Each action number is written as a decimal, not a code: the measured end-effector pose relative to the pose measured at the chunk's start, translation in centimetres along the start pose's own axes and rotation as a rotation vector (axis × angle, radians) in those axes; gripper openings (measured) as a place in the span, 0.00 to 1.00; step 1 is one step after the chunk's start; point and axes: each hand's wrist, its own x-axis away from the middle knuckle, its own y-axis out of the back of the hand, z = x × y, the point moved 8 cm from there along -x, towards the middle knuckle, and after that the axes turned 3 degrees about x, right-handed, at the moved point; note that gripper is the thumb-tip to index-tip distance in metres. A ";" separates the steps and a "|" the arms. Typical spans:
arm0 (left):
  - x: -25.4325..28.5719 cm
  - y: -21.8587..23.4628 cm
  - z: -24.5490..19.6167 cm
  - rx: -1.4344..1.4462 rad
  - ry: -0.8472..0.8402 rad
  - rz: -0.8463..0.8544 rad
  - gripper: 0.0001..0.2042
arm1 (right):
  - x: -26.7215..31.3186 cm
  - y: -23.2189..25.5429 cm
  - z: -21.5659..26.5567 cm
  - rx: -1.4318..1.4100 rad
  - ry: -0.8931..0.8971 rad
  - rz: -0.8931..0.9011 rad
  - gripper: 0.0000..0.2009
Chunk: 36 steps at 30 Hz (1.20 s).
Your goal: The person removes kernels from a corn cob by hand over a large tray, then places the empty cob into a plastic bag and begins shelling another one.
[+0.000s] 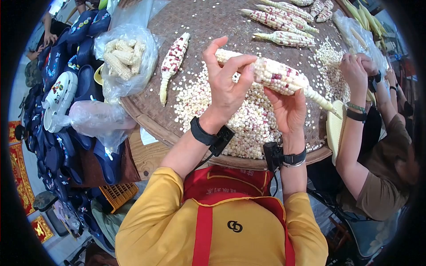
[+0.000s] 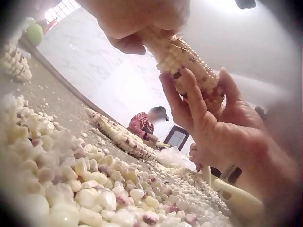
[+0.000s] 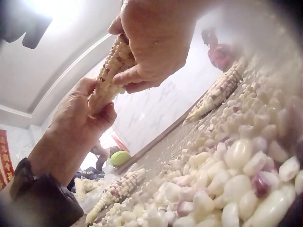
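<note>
An ear of corn [image 1: 284,77] with white and dark red kernels is held between both hands above a broad woven tray [image 1: 204,22]. Its end near the left hand is partly stripped to bare cob. My left hand [image 1: 226,82] grips that end, thumb and fingers around it. From below, my right hand [image 1: 288,106] holds the ear's middle, with fingers and thumb on the kernels in the right wrist view. Beneath the hands lies a heap of loose kernels [image 1: 253,122]. A partly stripped ear [image 1: 175,57] rests left of the heap.
Several ears [image 1: 286,39] lie at the tray's far side. A clear plastic bag of stripped cobs [image 1: 122,60] stands at the left rim. Another person's hands [image 1: 357,66] work at the right, near a second kernel pile [image 1: 333,66]. Blue clogs [image 1: 88,84] hang at the far left.
</note>
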 end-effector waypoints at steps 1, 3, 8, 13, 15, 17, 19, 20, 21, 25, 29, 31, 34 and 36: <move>-0.1 0.2 0.2 -0.002 0.000 -0.001 0.07 | 0.0 0.1 0.1 0.011 -0.001 -0.020 0.22; -0.1 0.1 -0.7 -0.177 -0.183 0.046 0.08 | 0.0 0.6 0.2 0.054 0.000 -0.040 0.24; 0.2 -0.3 0.2 -0.037 -0.096 0.050 0.14 | -0.2 0.2 0.4 0.016 -0.008 -0.048 0.29; 0.1 -0.3 -0.2 -0.060 -0.139 0.051 0.20 | 0.0 -1.7 0.9 0.014 0.011 0.102 0.34; 0.1 0.0 0.0 -0.089 -0.140 0.010 0.19 | 0.1 -2.0 0.7 0.024 -0.009 0.119 0.33; 0.0 0.3 -0.4 -0.139 -0.157 0.015 0.17 | 0.3 -1.7 0.3 0.047 -0.051 0.098 0.28; 0.0 0.3 -0.7 -0.192 -0.175 0.017 0.15 | 0.3 -1.2 0.2 0.064 -0.065 0.074 0.26; 0.0 0.3 -0.8 -0.181 -0.180 0.011 0.13 | 0.2 -1.0 0.0 0.080 -0.080 0.050 0.24; 0.0 0.3 -0.9 -0.170 -0.185 0.004 0.11 | 0.2 -0.9 -0.1 0.081 -0.082 0.052 0.24; -0.1 0.3 -1.1 -0.177 -0.208 -0.001 0.09 | 0.0 -0.6 -0.3 0.119 -0.069 0.020 0.21; -0.2 0.2 -0.9 -0.120 -0.163 -0.001 0.07 | 0.0 -0.2 -0.4 0.160 -0.048 -0.025 0.21; -0.2 0.2 -0.8 -0.097 -0.147 -0.005 0.06 | 0.0 -0.5 -0.4 0.179 -0.040 -0.031 0.21; -0.2 0.4 -0.6 -0.077 -0.092 -0.001 0.05 | 0.1 -0.6 -0.3 0.207 -0.029 -0.036 0.21; -0.2 0.4 -0.6 -0.094 -0.079 0.008 0.05 | 0.1 -0.5 -0.2 0.217 -0.024 -0.035 0.21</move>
